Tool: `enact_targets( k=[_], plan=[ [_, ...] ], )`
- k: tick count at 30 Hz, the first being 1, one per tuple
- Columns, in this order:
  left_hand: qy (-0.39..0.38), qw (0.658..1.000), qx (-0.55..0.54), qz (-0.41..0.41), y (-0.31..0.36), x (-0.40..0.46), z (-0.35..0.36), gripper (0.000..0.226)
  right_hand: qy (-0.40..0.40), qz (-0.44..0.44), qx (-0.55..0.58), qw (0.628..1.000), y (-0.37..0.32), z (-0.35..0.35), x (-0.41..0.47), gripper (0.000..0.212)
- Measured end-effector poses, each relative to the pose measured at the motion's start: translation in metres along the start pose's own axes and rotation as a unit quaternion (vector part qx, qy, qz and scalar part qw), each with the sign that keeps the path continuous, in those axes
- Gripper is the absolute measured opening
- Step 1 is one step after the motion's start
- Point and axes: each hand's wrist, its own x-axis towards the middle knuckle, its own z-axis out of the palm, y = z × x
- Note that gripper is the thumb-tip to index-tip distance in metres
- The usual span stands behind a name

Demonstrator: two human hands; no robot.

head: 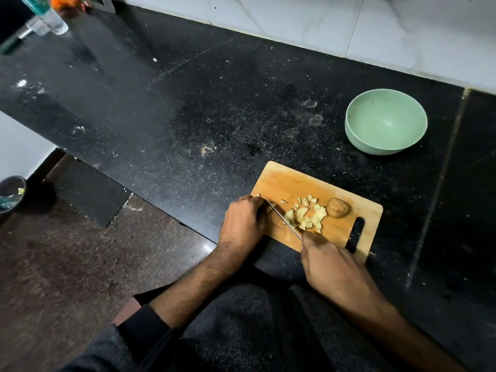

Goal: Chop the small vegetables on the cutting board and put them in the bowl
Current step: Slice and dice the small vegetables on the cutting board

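Right hand (331, 260) grips the knife (284, 222) handle; left hand (245, 220) curls over the blade's tip, near the cutting board's (292, 183) left edge. Chopped pieces (307, 214) mid-board look light, loose, probably slippery — scoop them underneath. Whole potato (337, 208) beside them — firm, rolls. Bowl (385, 122) sits apart, empty.

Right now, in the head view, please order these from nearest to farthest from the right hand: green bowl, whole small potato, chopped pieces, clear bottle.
From the right hand:
1. Chopped pieces, just ahead on the cutting board.
2. Whole small potato, board's right part.
3. Green bowl, beyond the board.
4. Clear bottle, far left corner.

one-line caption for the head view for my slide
Right hand holds knife over chopped pieces on cutting board; left hand steadies; green bowl empty.
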Motion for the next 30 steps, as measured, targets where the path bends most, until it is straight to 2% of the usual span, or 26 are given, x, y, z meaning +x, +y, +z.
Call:
enact_targets(
  k=[5,10,19,23,26,30],
  plan=[
    [0.007,1.0,0.0,-0.024,0.0,0.001,-0.002,0.015,0.004,0.0,-0.006,1.0,-0.006,-0.001,0.004,0.018],
    [0.001,0.998,-0.031,-0.059,0.001,-0.001,-0.002,0.015,-0.001,0.008,0.036,0.999,0.007,0.01,0.005,0.019],
    [-0.021,0.997,-0.063,-0.044,0.007,-0.001,-0.001,0.009,-0.001,0.001,0.04,0.999,0.015,0.018,0.006,0.024],
    [-0.029,0.996,-0.077,-0.038,0.004,0.0,0.001,0.016,-0.02,-0.001,0.049,0.999,0.013,0.017,0.007,0.024],
    [-0.029,0.996,-0.074,-0.028,0.003,0.0,0.002,0.023,-0.018,-0.003,0.053,0.998,0.009,0.018,0.011,0.022],
    [-0.024,0.998,-0.047,-0.032,0.001,0.005,0.002,0.016,0.001,0.001,0.056,0.998,0.006,0.018,0.015,0.021]
  ],
)
